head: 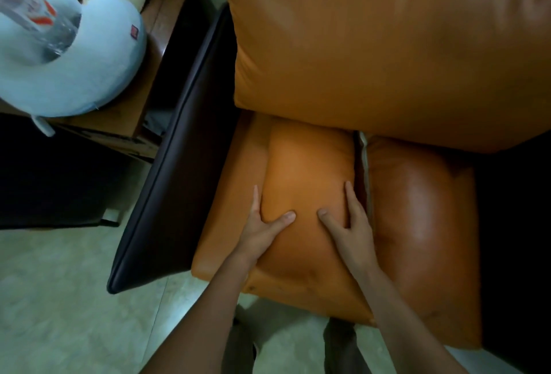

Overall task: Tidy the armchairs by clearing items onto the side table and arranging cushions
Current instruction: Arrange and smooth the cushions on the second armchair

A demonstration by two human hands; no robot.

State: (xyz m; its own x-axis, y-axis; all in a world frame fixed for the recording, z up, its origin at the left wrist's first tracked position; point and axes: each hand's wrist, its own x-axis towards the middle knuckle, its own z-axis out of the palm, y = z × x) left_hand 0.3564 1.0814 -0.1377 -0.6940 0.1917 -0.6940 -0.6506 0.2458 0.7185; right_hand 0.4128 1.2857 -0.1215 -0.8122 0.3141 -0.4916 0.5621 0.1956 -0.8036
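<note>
You're risking a slip here: the cushion (307, 171) looks like slick leather and you're holding it only by its side edges, so a quick lift or turn could be sending it off the front of the seat (220, 224) onto the floor (59, 284). Pushing it right could also be wedging it against the second cushion (417, 209), which is sitting just beside it, and knocking that one crooked. On the bench (125, 119), left of the dark armrest (179, 150), a bottle (38, 16) is lying on a neck pillow (89, 75); any swing that way could be tipping it, though it's well apart for now. Pose: you're leaning over the chair, both forearms reaching forward and down. Your left hand (262, 224) is gripping the cushion's left edge, fingers going round the side, thumb pressing on top. Your right hand (348, 221) is gripping the right edge the same way, one finger lying along the edge, thumb on top. The cushion is lying on the seat, its far end touching or tucked under the big back cushion (387, 45); can't tell which.
</note>
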